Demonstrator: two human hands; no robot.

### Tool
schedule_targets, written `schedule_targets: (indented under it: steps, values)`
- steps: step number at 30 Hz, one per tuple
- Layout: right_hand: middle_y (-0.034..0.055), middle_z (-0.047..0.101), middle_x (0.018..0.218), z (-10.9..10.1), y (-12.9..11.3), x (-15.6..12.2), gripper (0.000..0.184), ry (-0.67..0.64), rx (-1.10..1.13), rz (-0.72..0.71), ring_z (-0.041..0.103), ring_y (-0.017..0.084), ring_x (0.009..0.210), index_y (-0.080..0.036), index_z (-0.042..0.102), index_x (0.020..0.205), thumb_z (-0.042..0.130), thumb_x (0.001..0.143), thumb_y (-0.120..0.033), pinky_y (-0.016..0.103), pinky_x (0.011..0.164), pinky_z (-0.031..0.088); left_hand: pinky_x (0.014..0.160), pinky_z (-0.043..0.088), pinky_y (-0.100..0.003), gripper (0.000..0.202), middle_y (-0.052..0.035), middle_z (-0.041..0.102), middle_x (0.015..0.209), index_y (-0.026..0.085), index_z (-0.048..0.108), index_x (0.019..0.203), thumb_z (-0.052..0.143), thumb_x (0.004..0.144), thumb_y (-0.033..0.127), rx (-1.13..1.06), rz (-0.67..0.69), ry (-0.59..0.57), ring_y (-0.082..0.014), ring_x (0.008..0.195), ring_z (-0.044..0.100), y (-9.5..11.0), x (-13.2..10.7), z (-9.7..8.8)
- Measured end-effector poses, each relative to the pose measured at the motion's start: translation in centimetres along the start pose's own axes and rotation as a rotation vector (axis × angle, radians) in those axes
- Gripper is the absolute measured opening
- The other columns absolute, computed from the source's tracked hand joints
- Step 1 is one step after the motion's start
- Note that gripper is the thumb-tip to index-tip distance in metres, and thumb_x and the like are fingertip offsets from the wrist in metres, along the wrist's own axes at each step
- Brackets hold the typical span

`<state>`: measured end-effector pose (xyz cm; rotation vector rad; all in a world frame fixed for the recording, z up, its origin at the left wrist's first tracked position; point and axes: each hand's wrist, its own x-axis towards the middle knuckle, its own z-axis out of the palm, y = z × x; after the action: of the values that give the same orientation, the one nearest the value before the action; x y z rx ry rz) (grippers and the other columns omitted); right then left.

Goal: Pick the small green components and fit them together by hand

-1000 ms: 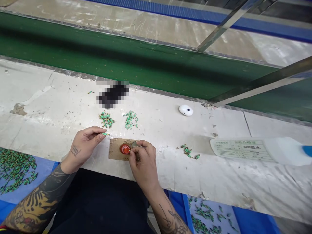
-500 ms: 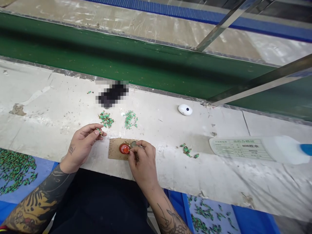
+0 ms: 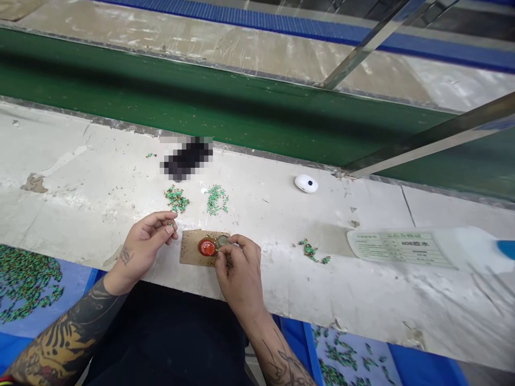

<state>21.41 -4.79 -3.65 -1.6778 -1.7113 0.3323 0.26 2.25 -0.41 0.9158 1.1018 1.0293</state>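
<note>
My left hand (image 3: 145, 242) is closed in a pinch around a small green piece (image 3: 171, 225), with its fingertips left of a brown cardboard piece (image 3: 189, 258). On that cardboard sits a small round dish (image 3: 207, 247) of glossy red, with a grey round cap (image 3: 222, 241) beside it. My right hand (image 3: 241, 271) pinches at the dish's right edge. A tiny green piece shows at its fingertips, mostly covered by the fingers. Beyond my left hand lie a pile of green-and-brown pieces (image 3: 177, 199) and a lighter green pile (image 3: 217, 199).
A translucent bottle (image 3: 462, 246) with a label lies on the right, near a few loose green pieces (image 3: 309, 250). Farther back is a white earbud-like case (image 3: 306, 183). Trays of green pieces stand at left (image 3: 76, 271) and lower right (image 3: 350, 335). A metal post (image 3: 434, 131) rises behind.
My left hand has turned slightly and its fingertips have shifted a little right and down. A green bit now shows at my right fingertips by the red dish. The view has shifted slightly.
</note>
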Motion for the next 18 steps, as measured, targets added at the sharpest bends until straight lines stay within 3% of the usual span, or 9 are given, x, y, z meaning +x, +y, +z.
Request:
schedule_targets:
  steps: [4,10,12,18]
  values:
    - [0.0079,0.054,0.107,-1.0,-1.0,0.1,0.008,0.024,0.082,0.005,0.054,0.025,0.106,-0.021,0.058,0.092,0.052,0.094,-0.016,0.046,0.088,0.053,0.065,0.053,-0.022,0.017,-0.002,0.072,0.082,0.021,0.075,0.1,0.076,0.084,0.025,0.005,-0.066,-0.078,-0.0117,0.071,0.064,-0.3,-1.0,0.6]
    - [0.0052,0.06,0.109,-2.7,-4.1,0.5,0.013,-0.026,0.444,-0.06,0.062,0.02,0.106,-0.023,0.055,0.097,0.051,0.093,-0.011,0.039,0.09,0.056,0.062,0.056,-0.023,0.008,-0.0039,0.076,0.09,0.022,0.079,0.09,0.078,0.082,0.024,-0.019,-0.123,-0.234,-0.0127,0.07,0.066,0.5,-2.9,3.1]
    - [0.0053,0.062,0.107,-2.6,-4.6,0.6,0.016,-0.012,0.449,-0.094,0.063,0.02,0.106,-0.023,0.056,0.098,0.051,0.091,-0.009,0.038,0.089,0.056,0.063,0.057,-0.023,0.009,-0.0044,0.077,0.092,0.022,0.08,0.09,0.078,0.081,0.023,-0.027,-0.129,-0.247,-0.0137,0.072,0.068,0.8,-3.3,3.7]
    - [0.0048,0.064,0.102,-2.1,-4.7,0.5,0.018,0.045,0.38,-0.132,0.065,0.019,0.101,-0.023,0.056,0.098,0.053,0.09,-0.006,0.037,0.087,0.058,0.062,0.057,-0.021,0.009,-0.0014,0.075,0.075,0.02,0.077,0.089,0.078,0.08,0.019,-0.047,-0.179,-0.238,-0.0112,0.062,0.067,1.1,-3.5,4.3]
